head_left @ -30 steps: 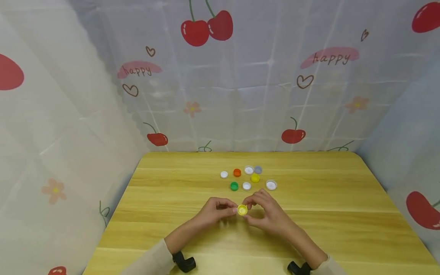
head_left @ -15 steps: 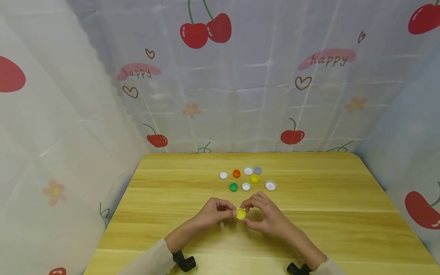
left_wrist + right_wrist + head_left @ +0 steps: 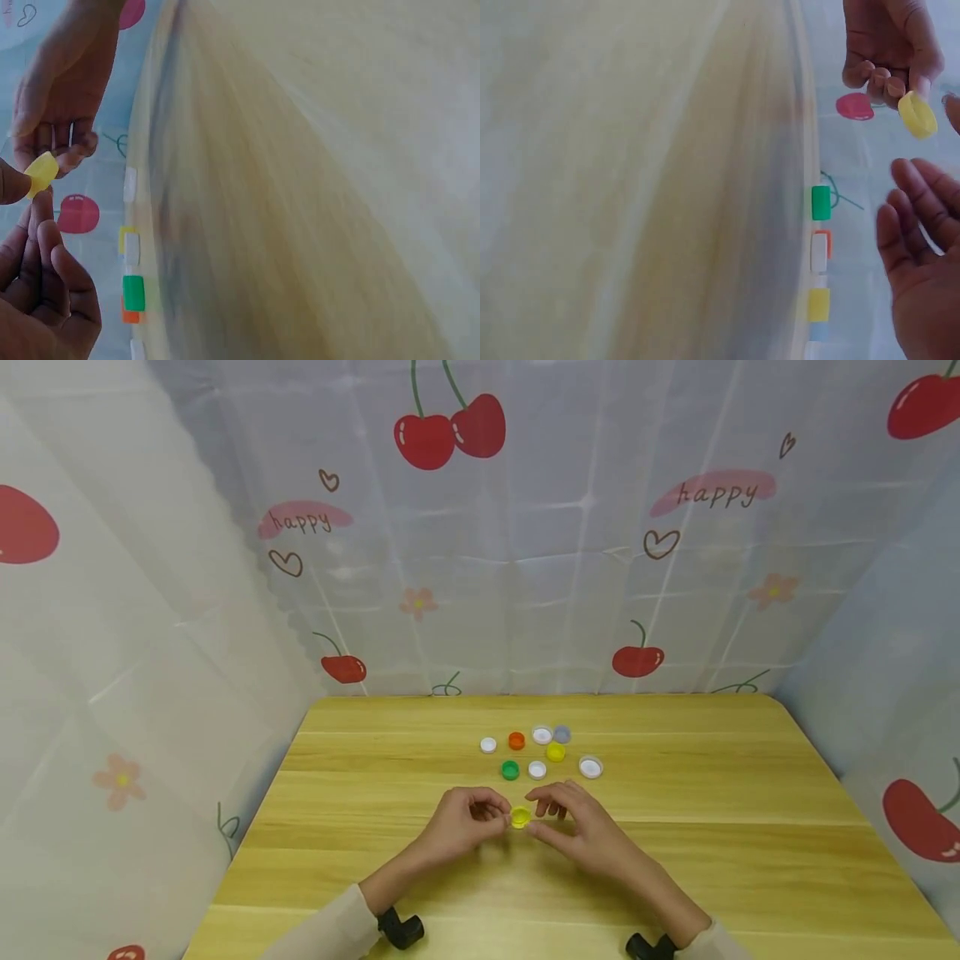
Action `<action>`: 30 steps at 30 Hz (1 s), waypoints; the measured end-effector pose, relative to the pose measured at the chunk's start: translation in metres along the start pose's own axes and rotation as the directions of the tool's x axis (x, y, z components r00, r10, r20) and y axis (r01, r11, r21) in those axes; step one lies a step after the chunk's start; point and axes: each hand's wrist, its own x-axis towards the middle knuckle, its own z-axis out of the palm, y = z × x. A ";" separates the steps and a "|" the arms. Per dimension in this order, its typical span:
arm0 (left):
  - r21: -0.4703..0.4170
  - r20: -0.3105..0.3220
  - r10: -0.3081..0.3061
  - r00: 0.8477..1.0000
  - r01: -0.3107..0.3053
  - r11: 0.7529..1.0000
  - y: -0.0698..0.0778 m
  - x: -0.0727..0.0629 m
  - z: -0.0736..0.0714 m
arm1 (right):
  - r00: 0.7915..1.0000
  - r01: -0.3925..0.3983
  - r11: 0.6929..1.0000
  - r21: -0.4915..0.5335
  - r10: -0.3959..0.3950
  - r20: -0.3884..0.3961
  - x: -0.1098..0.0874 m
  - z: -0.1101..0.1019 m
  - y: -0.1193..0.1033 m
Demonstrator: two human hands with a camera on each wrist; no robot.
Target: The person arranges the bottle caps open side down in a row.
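Between thumb and forefinger, my left hand (image 3: pixel 463 821) pinches a small yellow bottle cap (image 3: pixel 521 817) by its left side, raised above the wooden table. The left wrist view shows the cap (image 3: pixel 43 171) nearly edge-on between the fingertips. My right hand (image 3: pixel 585 828) is just to the right of it, thumb and fingers spread, with a gap to the cap. In the right wrist view the fingers of the right hand (image 3: pixel 926 255) are apart and hold nothing, while the yellow cap (image 3: pixel 917 115) sits at the left hand's fingertips.
Beyond the hands lie several caps: green (image 3: pixel 510 770), orange (image 3: pixel 517 741), another yellow one (image 3: pixel 555 752), greyish (image 3: pixel 562 735), and white ones, including a wide one (image 3: pixel 590 767) at the right. A curtain printed with cherries (image 3: pixel 480 560) encloses the table (image 3: pixel 360 827).
The yellow cap has been tilted and shifted slightly left. My right hand's fingers, earlier at the cap's right edge, have come away from it; the left hand keeps its pinch.
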 end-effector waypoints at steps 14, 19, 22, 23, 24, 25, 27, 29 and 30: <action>0.577 -0.010 0.500 0.866 -0.403 0.710 0.011 -0.007 0.004 | 0.956 -0.197 0.906 0.374 0.092 0.279 0.004 -0.001 0.011; 0.594 -0.014 0.557 0.830 -0.442 0.673 0.011 -0.007 0.006 | 0.950 -0.206 0.876 0.437 0.072 0.303 0.005 0.001 0.014; 0.603 -0.010 0.577 0.817 -0.456 0.655 0.010 -0.006 0.006 | 0.947 -0.216 0.863 0.456 0.072 0.312 0.006 0.001 0.015; 0.606 -0.007 0.587 0.810 -0.463 0.647 0.009 -0.006 0.006 | 0.947 -0.217 0.860 0.462 0.071 0.313 0.006 0.001 0.015; 0.609 -0.005 0.596 0.803 -0.470 0.639 0.009 -0.006 0.007 | 0.947 -0.220 0.855 0.469 0.071 0.314 0.006 0.001 0.015; 0.611 -0.004 0.605 0.796 -0.477 0.632 0.008 -0.006 0.007 | 0.947 -0.221 0.853 0.473 0.071 0.314 0.006 0.001 0.015; 0.612 -0.001 0.618 0.786 -0.488 0.622 0.008 -0.006 0.007 | 0.945 -0.228 0.845 0.483 0.073 0.317 0.006 0.002 0.014; 0.615 0.002 0.631 0.776 -0.499 0.611 0.008 -0.006 0.007 | 0.944 -0.233 0.838 0.493 0.072 0.323 0.006 0.002 0.014; 0.616 0.005 0.634 0.773 -0.502 0.607 0.008 -0.006 0.007 | 0.942 -0.236 0.835 0.497 0.072 0.327 0.006 0.002 0.014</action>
